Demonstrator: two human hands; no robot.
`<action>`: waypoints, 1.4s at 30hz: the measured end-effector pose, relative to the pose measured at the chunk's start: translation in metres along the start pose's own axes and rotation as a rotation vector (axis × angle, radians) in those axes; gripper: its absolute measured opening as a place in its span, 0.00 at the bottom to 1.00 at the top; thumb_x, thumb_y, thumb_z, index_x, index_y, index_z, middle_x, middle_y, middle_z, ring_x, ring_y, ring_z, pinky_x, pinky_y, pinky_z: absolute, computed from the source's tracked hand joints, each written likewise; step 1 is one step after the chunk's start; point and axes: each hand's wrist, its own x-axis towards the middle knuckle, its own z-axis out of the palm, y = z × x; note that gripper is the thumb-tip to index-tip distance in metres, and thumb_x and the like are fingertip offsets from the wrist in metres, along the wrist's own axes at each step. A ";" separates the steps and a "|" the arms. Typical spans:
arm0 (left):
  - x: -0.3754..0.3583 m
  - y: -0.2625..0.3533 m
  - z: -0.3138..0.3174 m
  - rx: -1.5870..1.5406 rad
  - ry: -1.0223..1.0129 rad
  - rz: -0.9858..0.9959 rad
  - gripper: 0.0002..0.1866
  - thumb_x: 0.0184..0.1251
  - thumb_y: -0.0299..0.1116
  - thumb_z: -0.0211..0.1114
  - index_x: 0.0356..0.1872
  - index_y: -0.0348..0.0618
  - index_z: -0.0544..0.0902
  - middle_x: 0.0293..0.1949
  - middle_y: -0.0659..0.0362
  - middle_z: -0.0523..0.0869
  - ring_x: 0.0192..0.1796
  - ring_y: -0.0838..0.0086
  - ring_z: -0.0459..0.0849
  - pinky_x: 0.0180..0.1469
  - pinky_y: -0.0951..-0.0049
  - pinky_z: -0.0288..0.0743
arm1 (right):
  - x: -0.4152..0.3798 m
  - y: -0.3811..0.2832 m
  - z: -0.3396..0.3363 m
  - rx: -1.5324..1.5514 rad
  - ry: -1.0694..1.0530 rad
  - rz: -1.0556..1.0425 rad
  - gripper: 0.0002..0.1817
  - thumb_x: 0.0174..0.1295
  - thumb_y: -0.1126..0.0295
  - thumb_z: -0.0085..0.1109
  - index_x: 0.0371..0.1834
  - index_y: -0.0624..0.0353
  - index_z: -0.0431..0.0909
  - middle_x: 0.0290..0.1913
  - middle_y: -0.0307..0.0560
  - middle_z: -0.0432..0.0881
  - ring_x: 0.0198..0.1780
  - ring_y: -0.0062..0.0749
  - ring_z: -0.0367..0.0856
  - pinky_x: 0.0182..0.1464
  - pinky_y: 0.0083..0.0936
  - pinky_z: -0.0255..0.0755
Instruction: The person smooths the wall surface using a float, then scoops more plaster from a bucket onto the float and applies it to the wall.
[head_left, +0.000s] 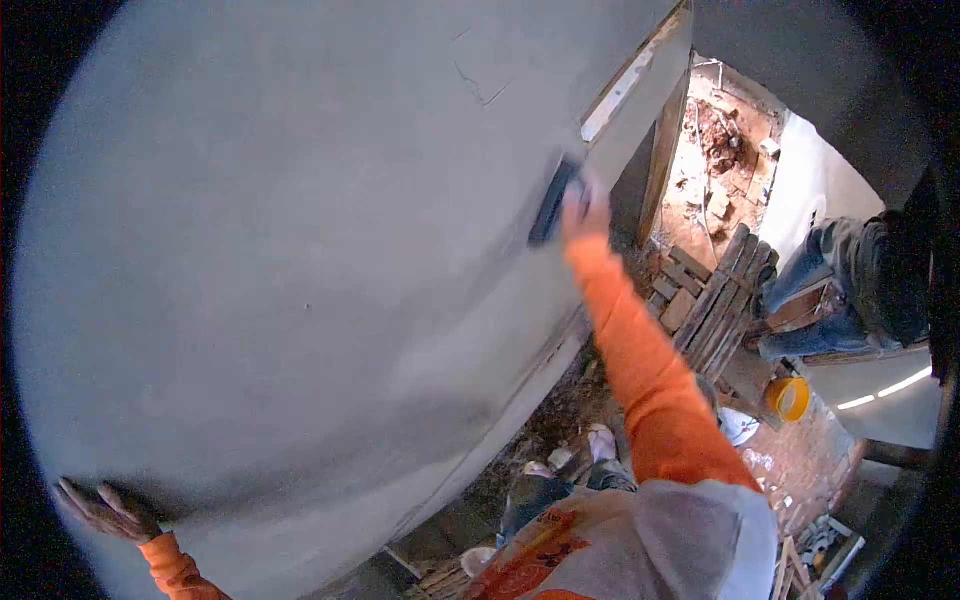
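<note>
A grey plastered wall [330, 200] fills most of the view, smooth with a few thin scratches near the top. My right hand [588, 208], blurred by motion, is closed around a dark plastering float [555, 200]. The float lies against the plaster close to the wall's right-hand edge, below a pale strip [630, 90] set along that edge. At the lower left, my left hand [112, 512] rests on or just over the wall with its fingers apart, holding nothing. Orange sleeves cover both my arms.
Wooden planks [725, 300] form a rough platform on the right, beside another person in jeans [835, 290]. A yellow bucket [788, 398] stands below them. Beyond the doorway lies reddish ground [725, 150] with rubble. My feet [602, 443] are on a littered floor.
</note>
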 end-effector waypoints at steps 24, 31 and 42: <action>0.008 0.019 -0.007 0.047 0.017 -0.093 0.35 0.72 0.56 0.39 0.66 0.37 0.64 0.68 0.43 0.62 0.69 0.50 0.60 0.69 0.51 0.51 | -0.069 -0.122 0.031 0.179 0.126 -0.028 0.22 0.59 0.67 0.53 0.58 0.56 0.70 0.48 0.61 0.75 0.50 0.57 0.71 0.57 0.44 0.65; 0.007 0.022 -0.003 0.080 0.030 -0.008 0.33 0.72 0.56 0.40 0.66 0.39 0.65 0.68 0.46 0.63 0.69 0.52 0.60 0.69 0.51 0.50 | -0.137 -0.109 0.044 0.116 0.169 0.223 0.22 0.57 0.68 0.55 0.55 0.62 0.71 0.51 0.57 0.77 0.54 0.53 0.72 0.58 0.41 0.66; -0.002 0.019 -0.006 0.030 0.055 -0.086 0.32 0.71 0.57 0.38 0.67 0.47 0.66 0.69 0.51 0.63 0.70 0.55 0.59 0.69 0.48 0.46 | -0.115 -0.084 0.035 0.206 0.103 0.350 0.22 0.57 0.70 0.58 0.57 0.55 0.71 0.54 0.63 0.75 0.57 0.57 0.72 0.61 0.41 0.64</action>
